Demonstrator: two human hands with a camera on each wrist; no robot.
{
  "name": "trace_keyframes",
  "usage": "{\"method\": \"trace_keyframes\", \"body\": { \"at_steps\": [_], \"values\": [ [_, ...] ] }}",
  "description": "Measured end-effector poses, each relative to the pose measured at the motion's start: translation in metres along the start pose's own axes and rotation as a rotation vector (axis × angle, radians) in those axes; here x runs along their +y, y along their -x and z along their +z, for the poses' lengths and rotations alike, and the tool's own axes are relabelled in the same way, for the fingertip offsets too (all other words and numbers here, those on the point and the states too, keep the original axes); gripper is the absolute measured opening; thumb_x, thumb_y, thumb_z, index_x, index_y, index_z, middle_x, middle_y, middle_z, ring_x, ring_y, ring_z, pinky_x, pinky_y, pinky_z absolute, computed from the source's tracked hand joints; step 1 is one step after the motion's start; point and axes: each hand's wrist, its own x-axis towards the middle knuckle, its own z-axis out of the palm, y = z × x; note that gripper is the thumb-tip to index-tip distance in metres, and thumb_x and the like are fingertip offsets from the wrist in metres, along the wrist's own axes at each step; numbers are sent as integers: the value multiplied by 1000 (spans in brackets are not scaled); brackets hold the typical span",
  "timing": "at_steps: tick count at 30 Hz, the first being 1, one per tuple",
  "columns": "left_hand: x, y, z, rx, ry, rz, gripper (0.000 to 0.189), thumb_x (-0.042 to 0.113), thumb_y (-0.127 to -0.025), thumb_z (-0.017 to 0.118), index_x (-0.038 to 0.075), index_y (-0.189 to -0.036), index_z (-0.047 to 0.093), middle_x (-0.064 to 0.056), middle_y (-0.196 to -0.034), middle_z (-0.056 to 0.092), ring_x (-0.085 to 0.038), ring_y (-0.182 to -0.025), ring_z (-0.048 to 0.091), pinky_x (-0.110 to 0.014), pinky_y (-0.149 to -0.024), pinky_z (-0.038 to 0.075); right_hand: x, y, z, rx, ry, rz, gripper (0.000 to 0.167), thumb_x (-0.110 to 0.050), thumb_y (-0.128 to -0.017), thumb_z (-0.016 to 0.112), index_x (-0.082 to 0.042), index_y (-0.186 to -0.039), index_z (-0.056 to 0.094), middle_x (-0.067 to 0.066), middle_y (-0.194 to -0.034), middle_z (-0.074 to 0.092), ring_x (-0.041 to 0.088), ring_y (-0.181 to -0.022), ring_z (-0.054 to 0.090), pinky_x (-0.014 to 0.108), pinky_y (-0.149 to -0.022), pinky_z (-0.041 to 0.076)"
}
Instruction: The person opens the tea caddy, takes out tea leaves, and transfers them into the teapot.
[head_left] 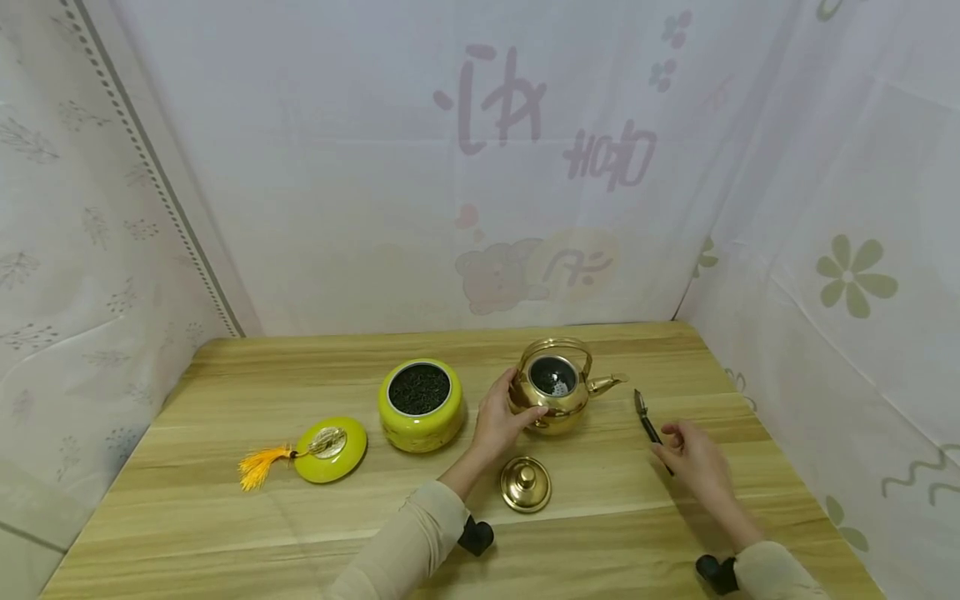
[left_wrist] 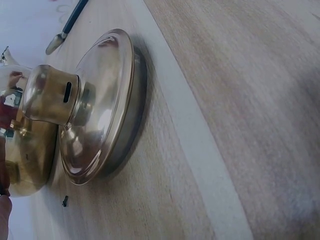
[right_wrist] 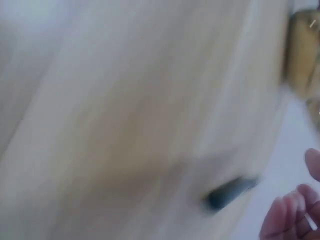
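Note:
My left hand [head_left: 498,419] holds the round brass teapot [head_left: 562,421] by its left side, thumb across the front and fingers behind. The pot is uncovered, its hoop handle up and spout to the right. Just in front lies its knobbed brass lid [head_left: 526,493], large in the left wrist view too. A small spoon [head_left: 647,421] with a dark handle lies right of the spout. My right hand [head_left: 696,464] is at the handle's near end, fingers loosely bent. In the right wrist view its fingers [right_wrist: 280,216] show apart from the blurred dark handle [right_wrist: 231,192].
Left of the teapot stands a yellow jar [head_left: 422,435] filled with dark tea leaves [head_left: 418,388]. Farther left lies its yellow lid [head_left: 348,462] with an orange tassel [head_left: 258,468]. A dark crumb [left_wrist: 65,201] lies near the pot. Printed cloth [head_left: 337,208] surrounds the wooden table [head_left: 225,533].

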Motion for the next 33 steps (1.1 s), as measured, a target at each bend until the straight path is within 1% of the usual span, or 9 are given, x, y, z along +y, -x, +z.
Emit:
{"method": "trace_keyframes", "body": {
  "at_steps": [2, 4, 7, 10, 13, 17, 24, 30, 33],
  "values": [
    [1, 0, -1, 2, 5, -4, 77, 25, -76, 79, 4, -140, 41, -14, -140, 47, -29, -130, 44, -40, -110, 35, -17, -2, 8, 55, -30, -104, 23, -3, -78, 74, 6, -96, 63, 3, -74, 56, 8, -64, 51, 21, -51, 44],
    [1, -1, -2, 5, 11, -4, 77, 25, -76, 79, 4, -140, 41, -15, -140, 47, -29, -130, 43, -40, -110, 34, -34, -2, 18, 53, -93, -210, 22, 0, -75, 75, 5, -93, 65, -2, -72, 55, 1, -62, 47, 19, -51, 44],
    [2, -1, -3, 6, 14, 0, 77, 25, -76, 79, 3, -140, 41, -15, -140, 47, -29, -129, 44, -41, -110, 35, -60, 0, 37, -28, -185, -325, 23, -1, -73, 77, 2, -93, 66, -5, -73, 54, -3, -63, 47, 18, -53, 47],
    [2, -1, -2, 7, 16, 10, 77, 24, -76, 80, 2, -139, 41, -16, -139, 47, -30, -129, 45, -42, -109, 36, -80, 2, 54, -133, -245, -383, 25, -3, -74, 77, 2, -96, 65, -2, -75, 56, 0, -66, 49, 18, -55, 49],
    [1, 0, -2, -2, 20, -2, 78, 25, -76, 80, 4, -140, 40, -14, -140, 47, -29, -129, 44, -41, -109, 35, -93, 4, 67, -225, -260, -383, 27, -8, -76, 77, 1, -98, 65, -1, -77, 57, 2, -68, 49, 18, -58, 48],
    [1, 2, -2, -12, 20, -15, 79, 26, -76, 79, 4, -140, 40, -14, -141, 46, -29, -129, 44, -41, -109, 35, -103, 6, 78, -302, -276, -369, 30, -14, -76, 77, 0, -99, 65, 1, -78, 56, 5, -68, 50, 18, -58, 47],
    [2, 2, -2, -13, 10, -12, 79, 27, -76, 79, 3, -140, 40, -15, -140, 46, -30, -129, 44, -43, -109, 35, -108, 7, 84, -302, -273, -380, 31, -13, -73, 80, -2, -98, 65, 2, -78, 57, 8, -66, 51, 17, -56, 46],
    [2, 0, -2, -21, 25, -35, 79, 26, -76, 80, 5, -141, 40, -13, -141, 46, -28, -130, 43, -41, -110, 34, -108, 6, 86, -310, -267, -366, 31, -12, -73, 80, -2, -98, 65, 1, -78, 57, 11, -66, 52, 17, -57, 46],
    [2, 1, -2, -15, 24, -22, 79, 26, -75, 80, 4, -140, 40, -14, -140, 47, -29, -129, 43, -41, -109, 35, -109, 6, 88, -314, -259, -362, 30, -11, -73, 80, -2, -98, 66, 0, -78, 58, 11, -66, 53, 17, -56, 45]
  ]
}}
